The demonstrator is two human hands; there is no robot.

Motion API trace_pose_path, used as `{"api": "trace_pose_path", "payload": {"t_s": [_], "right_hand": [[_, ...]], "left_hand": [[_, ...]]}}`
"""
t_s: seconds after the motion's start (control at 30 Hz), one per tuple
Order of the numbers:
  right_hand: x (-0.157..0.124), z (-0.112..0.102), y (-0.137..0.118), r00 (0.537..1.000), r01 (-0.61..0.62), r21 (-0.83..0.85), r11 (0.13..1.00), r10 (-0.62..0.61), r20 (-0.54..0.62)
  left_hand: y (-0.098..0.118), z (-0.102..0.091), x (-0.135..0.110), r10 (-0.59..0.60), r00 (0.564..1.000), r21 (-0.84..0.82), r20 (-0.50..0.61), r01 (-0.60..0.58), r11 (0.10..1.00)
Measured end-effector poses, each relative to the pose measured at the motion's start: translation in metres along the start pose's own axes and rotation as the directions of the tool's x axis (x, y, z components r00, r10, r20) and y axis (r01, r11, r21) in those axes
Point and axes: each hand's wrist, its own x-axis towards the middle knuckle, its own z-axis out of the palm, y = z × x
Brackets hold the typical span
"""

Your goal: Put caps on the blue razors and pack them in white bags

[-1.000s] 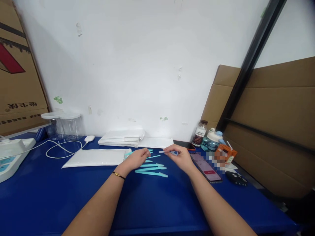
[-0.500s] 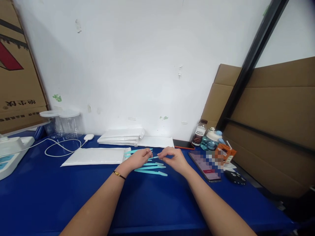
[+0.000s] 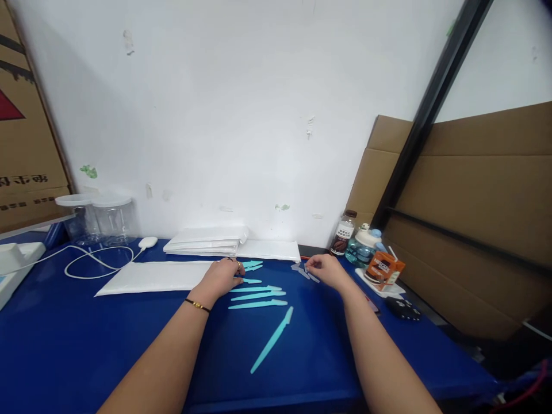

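My left hand point(image 3: 221, 277) is closed, thumb and fingers at the end of a teal eyebrow razor point(image 3: 253, 281), beside the white padded envelope point(image 3: 157, 276). More teal razors point(image 3: 254, 265) lie just beyond its fingertips. Several others lie side by side nearer me, among them the front razor point(image 3: 257, 304) of that row. One razor point(image 3: 271, 340) sits apart, slanted, closest to me. My right hand point(image 3: 326, 270) pinches what looks like a small clear blade cover point(image 3: 306, 267) at a little pile of such covers point(image 3: 303, 273). Its fingertips partly hide this piece.
Stacked white envelopes point(image 3: 207, 240) rest against the wall. Two clear lidded jars point(image 3: 112, 221), a white cable point(image 3: 97, 276) and a power strip point(image 3: 17, 264) are on the left. A brown bottle point(image 3: 344, 234), blue bottle point(image 3: 362, 250), orange drink carton point(image 3: 383, 269) and black object point(image 3: 402, 309) stand right.
My hands have moved apart, the left one leftward and the right one rightward. One razor now lies slanted in front of the row. The small clear covers have come into view.
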Motion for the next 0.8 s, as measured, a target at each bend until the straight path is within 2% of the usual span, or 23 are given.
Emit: {"api": "trace_pose_path", "payload": {"t_s": [0.1,0.2,0.4,0.53,0.6,0.67,0.73,0.8], "right_hand": [[0.002,0.004,0.014,0.981,-0.183,-0.195,0.964,0.193,0.033],[0.002,0.011,0.02,0.958,-0.263,-0.226,0.938,0.282,0.056],[0.002,0.016,0.028,0.963,-0.257,-0.144,0.956,0.266,0.046],[0.004,0.013,0.03,0.976,-0.22,-0.054,0.974,0.22,-0.01],[0.005,0.012,0.023,0.982,-0.182,0.06,0.981,0.184,-0.031],[0.004,0.012,0.01,0.99,-0.109,0.317,0.942,0.13,-0.047],[0.001,0.015,-0.007,0.996,-0.03,0.6,0.799,0.072,-0.046],[-0.002,0.019,-0.024,1.0,0.011,0.755,0.655,0.012,-0.025]], "left_hand": [[0.001,0.001,0.001,0.004,1.0,0.004,0.015,-0.004,1.0],[0.005,-0.001,0.001,0.017,1.0,0.016,0.002,-0.017,1.0],[0.013,-0.004,0.001,0.058,0.997,-0.068,-0.059,-0.062,0.996],[0.021,-0.002,-0.001,0.024,0.998,-0.297,-0.06,-0.041,0.954],[0.026,-0.001,-0.002,0.024,0.999,-0.444,-0.037,-0.038,0.895],[0.03,0.0,-0.003,0.035,0.999,-0.555,-0.018,-0.039,0.831],[0.033,0.0,-0.004,0.046,0.999,-0.621,0.0,-0.036,0.783],[0.034,0.0,-0.005,0.051,0.999,-0.652,0.007,-0.034,0.757]]}}
